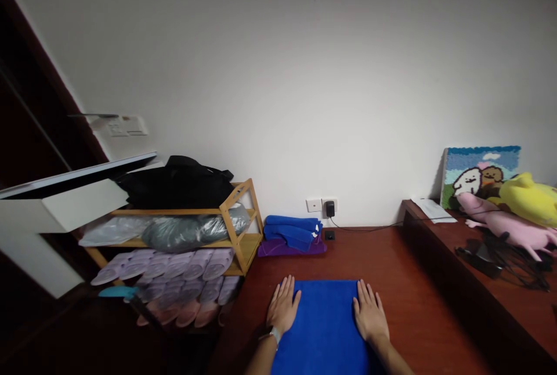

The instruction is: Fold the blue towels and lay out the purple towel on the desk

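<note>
Evenly, I'm framing the blue towel (326, 323) on the table (418, 317).
At its left edge, my left hand (284, 308) is resting flat, fingers slightly spread; at its right edge, my right hand (371, 314) is lying flat, fingers fanning likewise.

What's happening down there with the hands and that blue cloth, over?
Left hand, right hand: both open, flat, at opposite edges. Blue cloth: spread on the red-brown table. Nothing seen lying on it but hands.

Blue cloth (324, 328) — cut off below, yellow plush (528, 199) — clipped at right, black cables (520, 259) blurred
</note>
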A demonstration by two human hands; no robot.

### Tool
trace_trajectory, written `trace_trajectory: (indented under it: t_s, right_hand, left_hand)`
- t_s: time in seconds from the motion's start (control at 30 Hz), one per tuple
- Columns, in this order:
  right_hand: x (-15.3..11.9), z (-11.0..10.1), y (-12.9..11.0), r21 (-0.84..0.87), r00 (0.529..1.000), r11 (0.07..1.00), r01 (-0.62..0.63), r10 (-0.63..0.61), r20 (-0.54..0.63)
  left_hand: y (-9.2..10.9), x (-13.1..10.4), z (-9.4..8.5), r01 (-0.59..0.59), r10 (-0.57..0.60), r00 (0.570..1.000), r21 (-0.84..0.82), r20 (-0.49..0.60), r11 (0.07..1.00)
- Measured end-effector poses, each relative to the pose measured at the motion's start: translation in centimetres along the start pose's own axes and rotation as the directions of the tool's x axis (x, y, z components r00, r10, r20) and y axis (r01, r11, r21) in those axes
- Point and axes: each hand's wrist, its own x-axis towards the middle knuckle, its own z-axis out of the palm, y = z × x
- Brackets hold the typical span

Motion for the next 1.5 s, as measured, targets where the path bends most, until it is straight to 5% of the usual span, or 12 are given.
trace_trajectory:
  t_s: [0.17,0.37,0.47,0.57,0.77,0.87,1.5]
  right_hand:
    - [0.2,0.2,-0.1,0.049,1.000,0.999,0.007,-0.006,-0.024]
    - [0.0,0.4,0.3,0.027,0.999,0.999,0.032,-0.032,-0.022]
    - [-0.1,0.3,0.5,-0.014,0.997,0.996,0.082,-0.082,0.002]
    - [-0.1,0.1,0.4,-0.010,0.999,0.999,0.038,-0.038,0.000]
    - [-0.1,0.2,0.1,-0.012,1.000,1.000,0.009,-0.009,-0.002]
    - [-0.1,0.5,0.2,0.002,1.000,1.000,0.008,-0.007,-0.011]
    - [-0.1,0.5,0.2,-0.023,1.000,1.000,0.007,-0.007,-0.011]
  left_hand:
    - [2.1,0.3,-0.2,-0.035,0.036,0.993,0.009,-0.113,0.999]
    - [13.1,-1.4,1.4,-0.405,0.398,0.914,-0.114,-0.081,0.907]
    - [16.3,-2.1,2.4,-0.427,0.424,0.904,-0.163,-0.050,0.890]
    - [14.3,-2.2,2.2,-0.372,0.376,0.926,-0.169,-0.007,0.913]
    - [2.8,-2.3,0.1,-0.067,0.070,0.996,-0.053,0.053,0.996]
    - [-0.6,-2.6,-0.2,0.011,-0.010,0.999,-0.011,0.039,1.000]
    - [-1.4,-2.8,0.6,-0.001,0.001,1.000,0.018,-0.022,1.000]
